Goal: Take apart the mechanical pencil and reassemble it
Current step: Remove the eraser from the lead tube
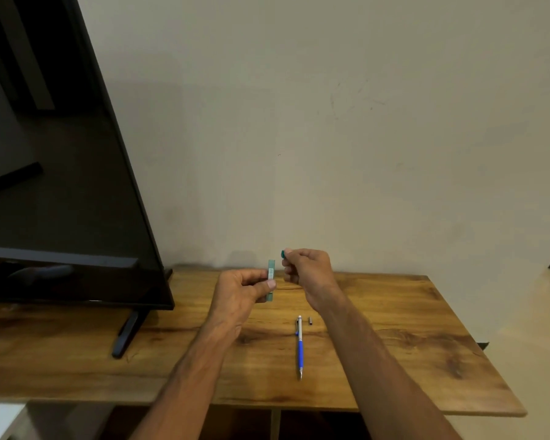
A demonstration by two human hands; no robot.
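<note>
- Well, the mechanical pencil (299, 346) lay flat on the wooden worktop (394, 360), in nobody's hold, metal tip pointing back toward the person and white top end pointing at the wall.
- Its blue rubber section sat on the lower half of the barrel, with a clip near the top.
- Just beside that top end, on the right and not touching it, lay a small dark metal piece (310, 320).
- Up above the pencil, the left grip (242, 290) was clenched around a slim green case (271, 279), thumb and fingers pinching its middle and holding it upright over the far part of the worktop.
- Close by, the right grip (305, 268) had its fingers curled in, thumb and forefinger nipping a small teal cap (282, 254), held just above and to the right of the case's upper end, clear of it.
- Both bare forearms reached in from the near edge, one on either side of the pencil.
- Off to the left stood a dark television (61, 185), its black foot (127, 335) planted on the worktop.
- Behind it all ran a plain pale wall (331, 122).
</note>
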